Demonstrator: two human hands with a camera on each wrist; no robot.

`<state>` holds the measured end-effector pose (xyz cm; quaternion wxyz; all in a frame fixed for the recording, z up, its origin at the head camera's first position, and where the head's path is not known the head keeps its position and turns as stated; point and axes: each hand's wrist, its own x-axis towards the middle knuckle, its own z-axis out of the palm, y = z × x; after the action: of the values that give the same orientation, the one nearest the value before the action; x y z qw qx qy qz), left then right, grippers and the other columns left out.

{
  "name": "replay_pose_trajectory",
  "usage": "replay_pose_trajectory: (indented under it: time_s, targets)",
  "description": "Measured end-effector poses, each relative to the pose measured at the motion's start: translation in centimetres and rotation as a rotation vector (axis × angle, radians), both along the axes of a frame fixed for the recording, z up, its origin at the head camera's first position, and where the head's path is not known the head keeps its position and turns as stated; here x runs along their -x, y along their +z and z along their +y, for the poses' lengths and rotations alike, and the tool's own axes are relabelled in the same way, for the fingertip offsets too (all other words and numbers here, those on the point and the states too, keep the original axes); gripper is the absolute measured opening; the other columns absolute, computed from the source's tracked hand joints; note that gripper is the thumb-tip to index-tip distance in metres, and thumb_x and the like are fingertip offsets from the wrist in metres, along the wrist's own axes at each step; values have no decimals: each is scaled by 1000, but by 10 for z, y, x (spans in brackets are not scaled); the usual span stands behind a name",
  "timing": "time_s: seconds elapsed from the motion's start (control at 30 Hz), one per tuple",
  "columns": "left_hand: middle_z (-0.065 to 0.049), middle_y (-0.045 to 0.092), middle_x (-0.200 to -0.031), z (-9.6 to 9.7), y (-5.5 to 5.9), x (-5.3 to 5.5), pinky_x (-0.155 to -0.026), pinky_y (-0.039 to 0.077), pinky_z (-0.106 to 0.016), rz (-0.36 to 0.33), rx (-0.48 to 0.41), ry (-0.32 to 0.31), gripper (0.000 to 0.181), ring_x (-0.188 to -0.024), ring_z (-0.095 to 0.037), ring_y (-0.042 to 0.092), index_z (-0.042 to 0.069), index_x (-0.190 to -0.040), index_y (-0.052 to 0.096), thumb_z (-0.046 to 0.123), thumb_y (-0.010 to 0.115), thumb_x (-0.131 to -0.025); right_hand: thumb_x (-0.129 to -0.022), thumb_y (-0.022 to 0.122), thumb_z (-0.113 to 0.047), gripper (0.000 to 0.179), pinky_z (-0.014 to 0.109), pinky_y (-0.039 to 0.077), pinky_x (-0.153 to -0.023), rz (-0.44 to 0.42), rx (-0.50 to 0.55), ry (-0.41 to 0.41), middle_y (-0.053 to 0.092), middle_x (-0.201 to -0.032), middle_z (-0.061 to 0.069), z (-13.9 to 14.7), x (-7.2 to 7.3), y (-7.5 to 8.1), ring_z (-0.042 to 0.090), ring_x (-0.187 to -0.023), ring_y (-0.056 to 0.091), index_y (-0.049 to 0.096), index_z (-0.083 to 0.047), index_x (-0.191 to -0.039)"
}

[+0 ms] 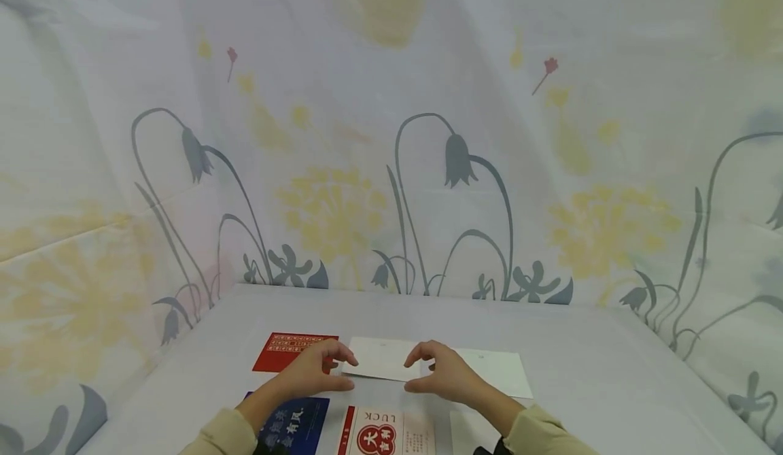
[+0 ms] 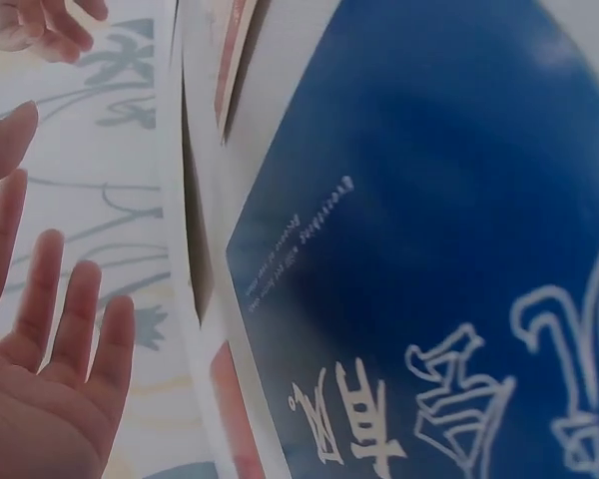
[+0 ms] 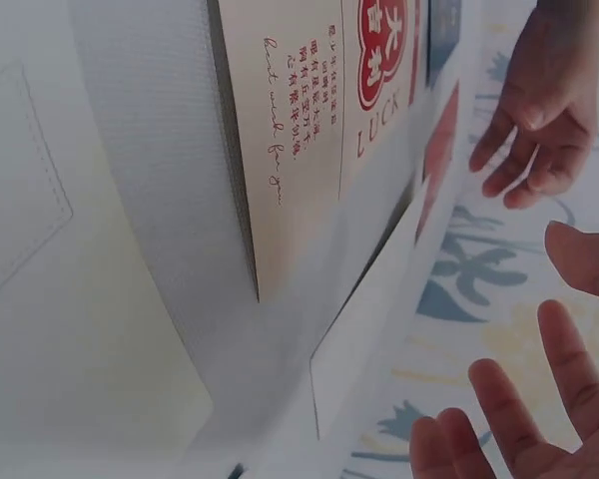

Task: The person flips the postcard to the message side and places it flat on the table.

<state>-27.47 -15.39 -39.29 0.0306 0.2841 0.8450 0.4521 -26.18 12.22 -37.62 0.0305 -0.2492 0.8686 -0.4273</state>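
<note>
Both hands hover over the table, palms toward each other, fingers spread and loosely bent. The left hand (image 1: 315,371) is by the left end of a white card (image 1: 382,361) in the back row, in front of a red card (image 1: 269,356) with gold print. By the white card's other end is the right hand (image 1: 449,375), partly covering a second pale card (image 1: 498,372). In the left wrist view, nothing lies in the left palm (image 2: 45,399). Likewise the right wrist view shows the right fingers (image 3: 506,404) holding nothing, raised above the cards.
In the front row lie a blue card (image 1: 302,421) with white characters, a cream card (image 1: 400,431) marked LUCK with a red emblem, and a pale card (image 1: 467,431) partly hidden by the right arm. A flower-printed curtain (image 1: 342,101) rises behind the white table (image 1: 587,373).
</note>
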Motion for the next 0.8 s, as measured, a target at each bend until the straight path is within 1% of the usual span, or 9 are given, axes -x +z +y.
replay_pose_trajectory:
  time_s: [0.07, 0.17, 0.33, 0.43, 0.57, 0.63, 0.8]
  targets:
    - [3, 59, -107, 0, -1, -2, -93, 41, -53, -9, 18, -1, 26, -108, -28, 51, 15, -101, 64, 19, 75, -78, -74, 78, -15, 25, 50, 43, -88, 7, 7, 18, 57, -110, 4, 0, -2, 0, 34, -109, 48, 63, -8, -93]
    - [4, 58, -107, -1, -2, -6, -96, 38, -55, -31, 31, -11, 27, -109, -27, 51, 16, -100, 64, 20, 76, -77, -73, 78, -15, 26, 53, 42, -90, 21, 4, 50, 58, -109, 4, 0, -5, -1, 34, -109, 48, 63, -8, -93]
    - [3, 57, -108, 0, -3, -15, -96, 36, -58, -62, 68, -54, 27, -110, -27, 49, 18, -99, 63, 20, 78, -75, -71, 80, -18, 29, 55, 39, -91, 44, -30, 91, 58, -108, 2, 1, -11, -3, 33, -110, 48, 64, -10, -93]
    - [-2, 54, -115, 0, -3, -19, -95, 36, -60, -70, 99, -78, 28, -113, -31, 46, 19, -98, 64, 20, 79, -74, -70, 80, -21, 30, 58, 36, -92, 44, -57, 95, 56, -112, 2, 2, -15, -5, 33, -112, 45, 64, -13, -93]
    - [-9, 50, -123, 0, -4, -20, -93, 36, -61, -71, 125, -117, 28, -117, -34, 42, 19, -97, 66, 21, 79, -73, -68, 81, -24, 33, 60, 34, -93, 43, -88, 98, 53, -116, 5, 3, -20, -7, 34, -114, 40, 63, -16, -94]
    - [-10, 48, -125, -1, -5, -21, -93, 36, -61, -76, 143, -125, 29, -118, -35, 40, 20, -97, 66, 23, 80, -72, -68, 81, -24, 34, 58, 35, -91, 46, -94, 113, 52, -115, 3, 4, -22, -8, 32, -113, 40, 63, -17, -95]
    - [-9, 44, -129, 0, -6, -25, -92, 36, -63, -110, 201, -126, 30, -121, -37, 35, 25, -97, 64, 26, 80, -71, -67, 82, -26, 36, 46, 37, -88, 59, -121, 186, 51, -111, -6, 6, -28, -11, 22, -108, 38, 62, -20, -97]
